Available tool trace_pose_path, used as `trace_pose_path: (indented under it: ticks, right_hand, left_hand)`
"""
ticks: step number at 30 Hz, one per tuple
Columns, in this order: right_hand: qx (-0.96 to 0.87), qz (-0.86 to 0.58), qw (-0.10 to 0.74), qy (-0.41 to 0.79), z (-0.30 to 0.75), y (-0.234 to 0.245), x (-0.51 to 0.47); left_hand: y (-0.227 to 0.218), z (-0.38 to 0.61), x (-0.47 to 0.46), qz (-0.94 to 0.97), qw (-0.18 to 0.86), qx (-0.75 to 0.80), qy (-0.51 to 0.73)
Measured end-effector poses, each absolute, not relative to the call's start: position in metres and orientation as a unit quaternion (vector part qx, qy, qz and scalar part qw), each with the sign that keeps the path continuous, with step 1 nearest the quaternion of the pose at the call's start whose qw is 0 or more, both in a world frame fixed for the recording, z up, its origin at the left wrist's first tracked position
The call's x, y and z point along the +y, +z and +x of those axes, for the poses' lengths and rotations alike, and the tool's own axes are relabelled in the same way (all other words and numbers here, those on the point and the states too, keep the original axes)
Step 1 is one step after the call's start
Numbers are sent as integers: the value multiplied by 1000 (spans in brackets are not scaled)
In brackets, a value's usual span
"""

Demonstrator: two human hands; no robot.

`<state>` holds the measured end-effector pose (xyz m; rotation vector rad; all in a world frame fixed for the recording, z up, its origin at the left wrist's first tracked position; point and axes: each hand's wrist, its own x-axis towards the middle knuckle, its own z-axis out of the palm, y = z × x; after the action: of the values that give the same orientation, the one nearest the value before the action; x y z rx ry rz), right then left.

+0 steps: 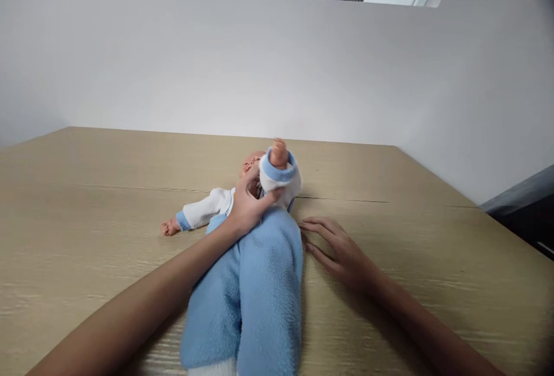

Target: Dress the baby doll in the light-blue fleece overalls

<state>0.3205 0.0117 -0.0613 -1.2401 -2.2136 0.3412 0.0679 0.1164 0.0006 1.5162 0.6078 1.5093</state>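
Note:
A baby doll lies on its back on the wooden table, its legs toward me. It wears light blue fleece trousers and a white top with blue cuffs. My left hand reaches across its body and is closed round the white sleeve of the raised arm, whose small hand points up. The doll's other arm stretches out to the left on the table. Its head is partly hidden behind my left hand and the raised sleeve. Beside the doll's right edge, my right hand hovers low with fingers apart, holding nothing.
The wide wooden table has thin seams running across it. A white partition wall rises behind its far edge and along the right. At the right edge stands a dark object beside the table.

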Motion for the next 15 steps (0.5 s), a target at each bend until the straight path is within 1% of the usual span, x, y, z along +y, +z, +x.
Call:
trace_pose_path:
  ticks: [3, 6, 9, 12, 15]
  right_hand:
    - [-827, -446, 299, 168, 310, -58, 6]
    - [-790, -440, 356, 238, 286, -55, 2]
    - [-713, -422, 411, 381, 256, -51, 3]
    - [-606, -397, 446, 525, 227, -42, 16]
    - [-561, -380, 464, 570, 204, -32, 38]
  left_hand:
    - [-1, 64, 123, 488, 540, 240, 642]
    - [3, 59, 126, 400, 605, 247, 643]
    - [7, 49, 129, 338, 626, 253, 656]
    - [10, 35, 134, 270, 649, 241, 670]
    - [10, 20, 141, 224, 674, 212, 671]
